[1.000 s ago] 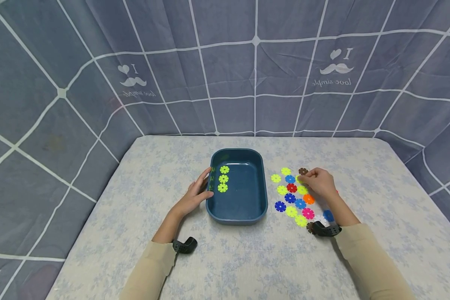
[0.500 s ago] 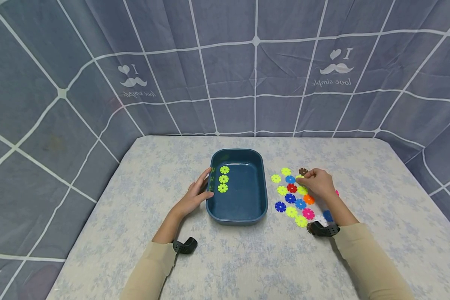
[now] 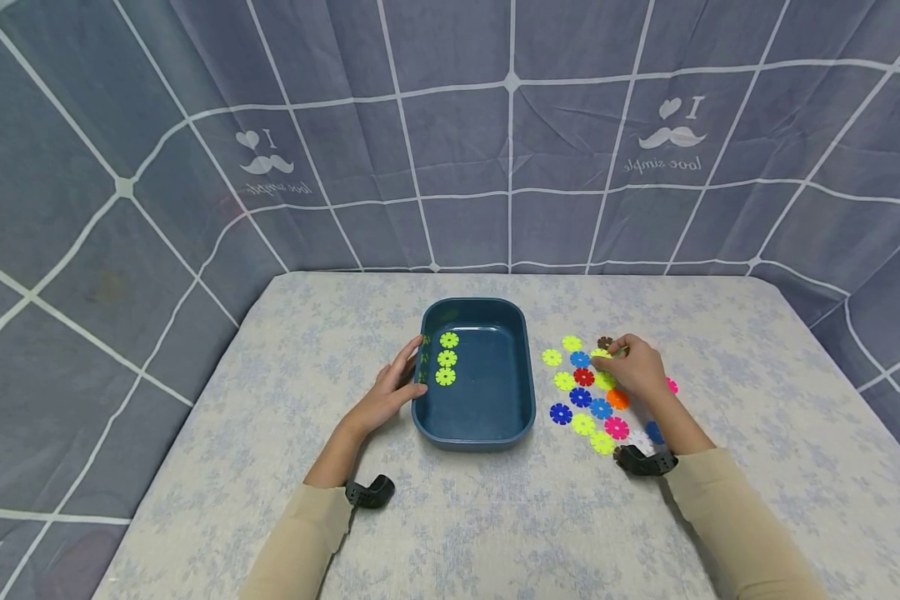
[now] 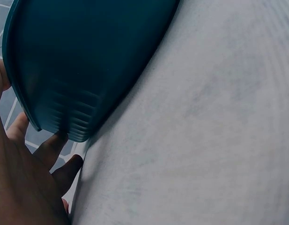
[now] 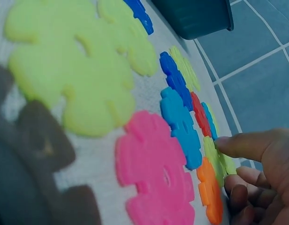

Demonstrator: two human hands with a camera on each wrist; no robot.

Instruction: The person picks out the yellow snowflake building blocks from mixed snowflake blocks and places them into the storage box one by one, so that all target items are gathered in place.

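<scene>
On the table stands a dark teal plastic tub point(image 3: 487, 383). My left hand point(image 3: 382, 400) holds its left wall, the thumb lapping over the rim and the other fingers against the outside; the left wrist view shows those fingers at the tub's ribbed side point(image 4: 76, 115). Three yellow-green notched plastic discs point(image 3: 447, 358) lie in a column inside. At the right, my right hand point(image 3: 637, 367) pinches a yellow-green disc point(image 3: 622, 352), mostly covered by the fingers. In the right wrist view, my thumb point(image 5: 242, 144) and curled fingers are beside more yellow-green discs.
Around my right hand lie loose discs: a red disc point(image 3: 583, 377), an orange disc point(image 3: 617, 399), a pink disc point(image 3: 617, 427), a brown disc point(image 3: 605, 342) and several blue ones. Some sit under the right wrist strap point(image 3: 645, 461). A grey checked curtain point(image 3: 457, 150) hangs behind the table.
My right hand has shifted slightly, and a green disc edge now shows between its fingers. The left hand and the tub have stayed in place.
</scene>
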